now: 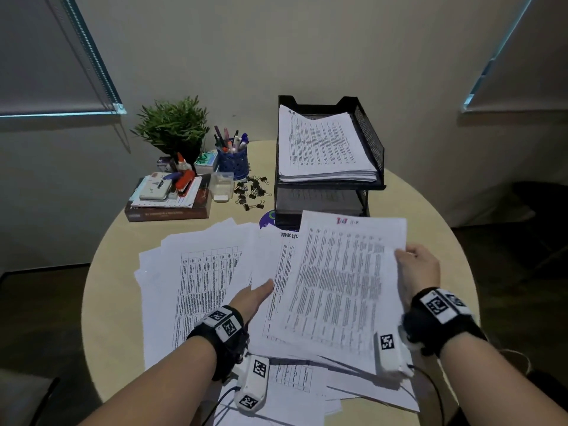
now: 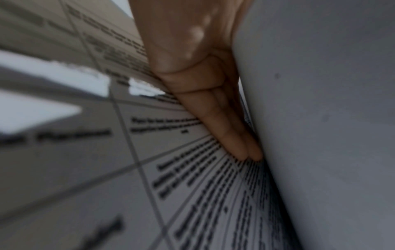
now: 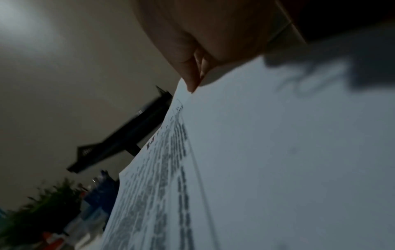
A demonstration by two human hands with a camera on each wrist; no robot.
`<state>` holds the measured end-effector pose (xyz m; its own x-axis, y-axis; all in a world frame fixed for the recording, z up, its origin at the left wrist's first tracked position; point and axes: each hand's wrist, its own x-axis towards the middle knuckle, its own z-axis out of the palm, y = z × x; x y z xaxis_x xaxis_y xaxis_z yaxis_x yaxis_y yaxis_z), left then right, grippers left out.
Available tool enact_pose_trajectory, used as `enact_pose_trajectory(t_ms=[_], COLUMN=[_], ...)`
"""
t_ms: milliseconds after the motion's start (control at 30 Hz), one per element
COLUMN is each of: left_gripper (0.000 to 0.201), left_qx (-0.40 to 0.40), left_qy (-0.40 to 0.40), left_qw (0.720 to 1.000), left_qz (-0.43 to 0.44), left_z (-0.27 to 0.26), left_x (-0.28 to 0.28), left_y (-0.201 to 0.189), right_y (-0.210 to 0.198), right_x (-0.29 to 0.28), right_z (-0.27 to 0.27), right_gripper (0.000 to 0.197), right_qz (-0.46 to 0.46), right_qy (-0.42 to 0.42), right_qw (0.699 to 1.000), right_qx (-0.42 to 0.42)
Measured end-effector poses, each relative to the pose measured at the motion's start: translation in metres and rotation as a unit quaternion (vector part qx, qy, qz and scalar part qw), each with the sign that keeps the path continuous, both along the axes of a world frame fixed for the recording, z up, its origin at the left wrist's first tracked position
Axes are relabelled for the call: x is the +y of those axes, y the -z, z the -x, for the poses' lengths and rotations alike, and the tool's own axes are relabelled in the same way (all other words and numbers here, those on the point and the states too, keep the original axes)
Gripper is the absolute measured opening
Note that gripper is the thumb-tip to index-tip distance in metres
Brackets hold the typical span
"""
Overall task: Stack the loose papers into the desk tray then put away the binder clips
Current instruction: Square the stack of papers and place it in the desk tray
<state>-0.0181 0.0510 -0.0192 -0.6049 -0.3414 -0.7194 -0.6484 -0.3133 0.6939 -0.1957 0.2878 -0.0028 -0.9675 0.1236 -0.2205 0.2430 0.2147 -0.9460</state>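
Observation:
Loose printed papers [image 1: 196, 290] lie fanned across the round table. A lifted bundle of sheets [image 1: 338, 281] is tilted up at its right side. My right hand [image 1: 410, 256] grips the bundle's right edge, thumb on top [image 3: 190, 79]. My left hand [image 1: 261, 292] lies flat with straight fingers [image 2: 235, 135] slid under the bundle's left edge, between sheets. The black mesh desk tray [image 1: 373, 142] stands at the back with a stack of papers [image 1: 319, 146] in its top tier. Several black binder clips [image 1: 252, 192] lie loose to the left of the tray.
A clear plastic box [image 1: 222, 186], a blue pen cup [image 1: 233, 161], a potted plant [image 1: 173, 124] and a pile of books with a stapler [image 1: 167, 198] crowd the back left. The table's edge [image 1: 92, 302] curves near the left papers.

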Motion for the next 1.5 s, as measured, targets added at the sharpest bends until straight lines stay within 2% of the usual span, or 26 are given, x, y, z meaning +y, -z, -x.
enact_pose_trajectory(t_ms=[67, 167, 267, 333, 400, 433, 500, 533, 567, 600, 633, 667, 700, 767, 800, 833, 867, 933, 967, 1033, 1133, 1233, 1333, 1433, 1500], left_gripper=[0.089, 0.093, 0.101, 0.086, 0.057, 0.049, 0.047, 0.052, 0.057, 0.056, 0.048, 0.038, 0.03, 0.023, 0.024, 0.027, 0.028, 0.025, 0.023, 0.023, 0.026, 0.025, 0.018, 0.017, 0.021], left_qx=[0.005, 0.006, 0.025, 0.043, 0.051, 0.059, 0.082, 0.092, 0.102, 0.11, 0.119, 0.129, 0.138, 0.161, 0.173, 0.185, 0.2, 0.251, 0.278, 0.327, 0.361, 0.334, 0.322, 0.323, 0.329], left_qy=[0.009, 0.005, 0.038, 0.065, 0.07, 0.074, 0.071, 0.065, 0.066, 0.063, 0.064, 0.072, 0.079, 0.089, 0.09, 0.092, 0.094, 0.08, 0.065, 0.033, 0.022, 0.044, 0.053, 0.085, 0.106], left_qw=[1.0, 1.0, 0.998, 0.995, 0.994, 0.994, 0.993, 0.993, 0.992, 0.991, 0.99, 0.989, 0.987, 0.982, 0.979, 0.975, 0.971, 0.96, 0.953, 0.936, 0.915, 0.922, 0.936, 0.927, 0.924], left_qz=[-0.002, -0.009, 0.043, 0.061, 0.064, 0.06, 0.049, 0.045, 0.037, 0.031, 0.03, 0.03, 0.035, 0.052, 0.066, 0.082, 0.093, 0.098, 0.101, 0.125, 0.18, 0.19, 0.13, 0.17, 0.164], left_z=[0.001, 0.003, 0.004, 0.006, 0.009, 0.008, 0.005, 0.004, 0.002, 0.0, -0.001, -0.001, 0.0, 0.005, 0.009, 0.014, 0.018, 0.026, 0.03, 0.036, 0.038, 0.036, 0.031, 0.03, 0.031], left_x=[0.0, -0.004, -0.005, -0.004, -0.002, -0.002, -0.003, -0.005, -0.006, -0.008, -0.009, -0.01, -0.01, -0.011, -0.012, -0.014, -0.017, -0.021, -0.022, -0.023, -0.026, -0.023, -0.013, -0.014, -0.02], left_y=[0.001, 0.011, 0.016, 0.018, 0.021, 0.022, 0.02, 0.02, 0.018, 0.017, 0.016, 0.012, 0.008, -0.005, -0.013, -0.022, -0.034, -0.057, -0.069, -0.089, -0.1, -0.092, -0.081, -0.084, -0.09], right_y=[0.016, 0.025, 0.032, 0.031, 0.027, 0.025, 0.032, 0.036, 0.036, 0.03, 0.029, 0.03, 0.023, 0.013, 0.009, -0.008, -0.018, -0.047, -0.059, -0.077, -0.088, -0.079, -0.064, -0.066, -0.079], right_x=[-0.003, -0.008, -0.013, -0.017, -0.019, -0.02, -0.014, -0.01, -0.006, -0.005, -0.003, 0.0, 0.0, -0.002, -0.004, -0.008, -0.012, -0.017, -0.019, -0.021, -0.025, -0.026, -0.03, -0.031, -0.03], right_z=[-0.003, -0.014, -0.022, -0.027, -0.033, -0.036, -0.033, -0.032, -0.032, -0.037, -0.039, -0.04, -0.045, -0.048, -0.046, -0.049, -0.047, -0.049, -0.049, -0.048, -0.052, -0.054, -0.059, -0.055, -0.047], right_gripper=[0.017, 0.034, 0.041, 0.043, 0.048, 0.051, 0.064, 0.075, 0.076, 0.063, 0.045, 0.037, 0.043, 0.078, 0.087, 0.088, 0.08, 0.041, 0.028, 0.018, 0.02, 0.03, 0.033, 0.025, 0.025], right_qz=[-0.022, -0.07, -0.133, -0.135, -0.12, -0.105, -0.066, -0.043, -0.011, 0.024, 0.069, 0.104, 0.136, 0.158, 0.168, 0.175, 0.184, 0.208, 0.206, 0.2, 0.187, 0.207, 0.191, 0.183, 0.182], right_qy=[-0.032, -0.126, -0.158, -0.19, -0.209, -0.214, -0.213, -0.215, -0.206, -0.19, -0.186, -0.192, -0.199, -0.203, -0.195, -0.197, -0.193, -0.19, -0.187, -0.179, -0.16, -0.166, -0.161, -0.16, -0.163], right_qw=[0.998, 0.983, 0.971, 0.965, 0.963, 0.964, 0.966, 0.966, 0.967, 0.97, 0.965, 0.958, 0.951, 0.95, 0.955, 0.958, 0.961, 0.96, 0.96, 0.959, 0.96, 0.957, 0.966, 0.967, 0.965], right_qx=[-0.053, -0.114, -0.123, -0.119, -0.12, -0.119, -0.127, -0.141, -0.146, -0.149, -0.172, -0.185, -0.194, -0.175, -0.147, -0.114, -0.077, -0.01, 0.027, 0.09, 0.132, 0.12, 0.07, 0.075, 0.099])
